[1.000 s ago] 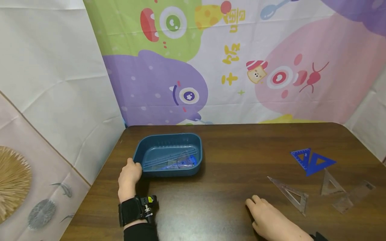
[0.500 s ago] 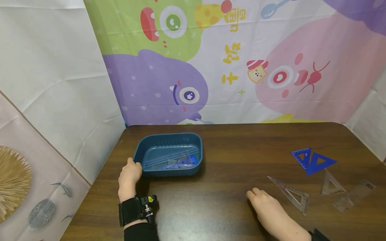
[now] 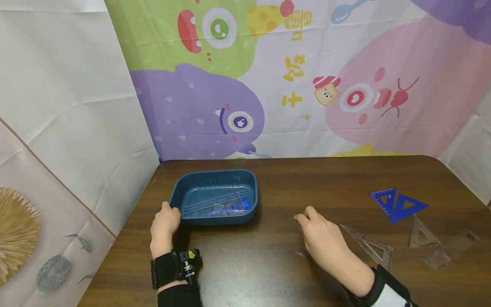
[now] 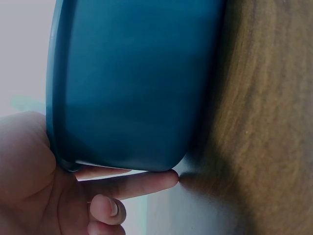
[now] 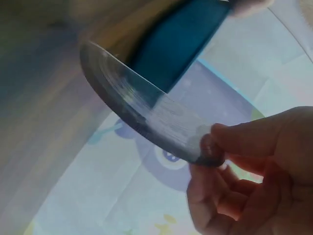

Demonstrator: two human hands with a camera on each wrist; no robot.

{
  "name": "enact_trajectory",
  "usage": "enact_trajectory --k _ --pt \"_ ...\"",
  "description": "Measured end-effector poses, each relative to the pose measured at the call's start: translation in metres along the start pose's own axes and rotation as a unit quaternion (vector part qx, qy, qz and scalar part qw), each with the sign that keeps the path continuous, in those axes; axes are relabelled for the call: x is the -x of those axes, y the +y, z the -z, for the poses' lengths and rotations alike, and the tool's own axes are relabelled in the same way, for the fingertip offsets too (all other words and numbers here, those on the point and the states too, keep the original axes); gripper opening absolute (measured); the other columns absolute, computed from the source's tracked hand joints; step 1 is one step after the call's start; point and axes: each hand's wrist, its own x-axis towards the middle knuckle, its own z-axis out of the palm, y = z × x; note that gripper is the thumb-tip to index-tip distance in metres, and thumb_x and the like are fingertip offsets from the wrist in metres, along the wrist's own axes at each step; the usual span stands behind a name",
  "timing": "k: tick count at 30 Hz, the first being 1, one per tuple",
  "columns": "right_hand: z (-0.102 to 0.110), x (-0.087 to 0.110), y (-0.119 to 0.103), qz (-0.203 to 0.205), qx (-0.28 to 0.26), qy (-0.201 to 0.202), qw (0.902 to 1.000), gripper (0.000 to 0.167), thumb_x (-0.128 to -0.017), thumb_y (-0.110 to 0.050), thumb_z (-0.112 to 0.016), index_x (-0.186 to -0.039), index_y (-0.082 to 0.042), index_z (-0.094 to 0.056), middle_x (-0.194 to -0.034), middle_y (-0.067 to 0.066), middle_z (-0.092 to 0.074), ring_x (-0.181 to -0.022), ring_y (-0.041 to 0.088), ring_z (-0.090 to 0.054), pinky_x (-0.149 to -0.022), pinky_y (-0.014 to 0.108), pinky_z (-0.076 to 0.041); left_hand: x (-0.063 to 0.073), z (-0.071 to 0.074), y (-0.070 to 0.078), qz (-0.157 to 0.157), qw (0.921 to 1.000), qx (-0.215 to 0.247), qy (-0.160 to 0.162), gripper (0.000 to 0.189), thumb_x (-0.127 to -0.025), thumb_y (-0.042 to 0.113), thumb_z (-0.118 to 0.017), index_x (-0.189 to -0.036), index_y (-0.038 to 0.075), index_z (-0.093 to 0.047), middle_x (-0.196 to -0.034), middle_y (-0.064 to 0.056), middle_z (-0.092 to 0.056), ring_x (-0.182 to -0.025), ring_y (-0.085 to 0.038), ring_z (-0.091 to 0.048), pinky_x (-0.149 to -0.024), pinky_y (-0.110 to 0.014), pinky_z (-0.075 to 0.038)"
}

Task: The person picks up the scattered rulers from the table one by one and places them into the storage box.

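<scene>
Basket of dark-teal plastic, rectangular point(image 3: 218, 220), is gripped at its corner by the left hand point(image 3: 165, 222); the right hand point(image 3: 323, 239) pinches 1 transparent semicircular plastic protractor point(image 5: 146, 111), which juts from this grip. Gentle, level handling seems best.

Bare table point(image 3: 284, 187) between the bin point(image 3: 216, 220) and the right hand point(image 3: 322, 236) leaves a free lane; the bin's right wall and rim bar its end. The left hand point(image 3: 165, 221) occupies the near-left corner. Rightward, 2 clear triangles point(image 3: 362, 236) and 2 blue triangles point(image 3: 397, 209) obstruct; cloth point(image 3: 291, 128) closes the far edge.
</scene>
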Motion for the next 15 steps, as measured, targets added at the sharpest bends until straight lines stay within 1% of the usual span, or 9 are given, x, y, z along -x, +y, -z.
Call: enact_trajectory --k 3,5,9,13,15 --pt "-0.004 -0.014 -0.006 0.012 -0.024 0.032 0.9991 0.018 -0.073 0.001 -0.07 -0.088 -0.008 -0.066 -0.073 0.0 -0.048 -0.054 0.009 -0.045 -0.039 0.018 -0.033 0.0 0.0 0.0 0.001 1.0 0.001 0.0 0.054 -0.093 0.02 -0.02 -0.139 -0.007 -0.015 -0.13 -0.039 -0.034 -0.112 -0.053 -0.041 -0.09 -0.06 -0.035" --pt "-0.006 -0.023 -0.01 0.015 -0.045 0.05 0.9976 0.016 -0.076 0.0 -0.068 -0.088 -0.009 -0.063 -0.075 0.0 -0.05 -0.059 0.013 -0.051 -0.042 0.022 -0.039 0.0 0.001 0.0 0.002 1.0 0.002 0.001 0.054 -0.093 0.02 -0.02 -0.139 -0.007 -0.014 -0.13 -0.039 -0.034 -0.112 -0.053 -0.041 -0.09 -0.06 -0.035" --pt "-0.011 -0.042 -0.018 0.026 -0.078 0.092 0.9924 0.014 -0.078 0.001 -0.063 -0.088 -0.009 -0.061 -0.08 0.002 -0.053 -0.067 0.014 -0.057 -0.048 0.027 -0.046 -0.001 0.0 0.001 -0.001 1.0 0.003 -0.002 0.054 -0.093 0.021 -0.02 -0.14 -0.006 -0.013 -0.131 -0.039 -0.033 -0.112 -0.054 -0.041 -0.09 -0.06 -0.035" --pt "-0.024 -0.056 -0.024 0.067 -0.082 0.148 0.9834 0.015 -0.076 0.004 -0.061 -0.087 -0.006 -0.062 -0.082 0.004 -0.055 -0.071 0.016 -0.058 -0.053 0.027 -0.05 0.0 0.0 0.001 0.0 1.0 0.002 -0.007 0.054 -0.094 0.021 -0.02 -0.14 -0.006 -0.013 -0.131 -0.039 -0.033 -0.112 -0.054 -0.041 -0.09 -0.06 -0.035" --pt "-0.034 -0.061 -0.027 0.096 -0.073 0.177 0.9768 0.011 -0.078 0.003 -0.061 -0.086 -0.004 -0.063 -0.08 0.005 -0.056 -0.069 0.017 -0.058 -0.056 0.026 -0.05 0.0 0.0 0.001 0.0 1.0 0.001 -0.006 0.054 -0.094 0.021 -0.02 -0.14 -0.007 -0.013 -0.131 -0.039 -0.033 -0.112 -0.054 -0.041 -0.09 -0.06 -0.035"
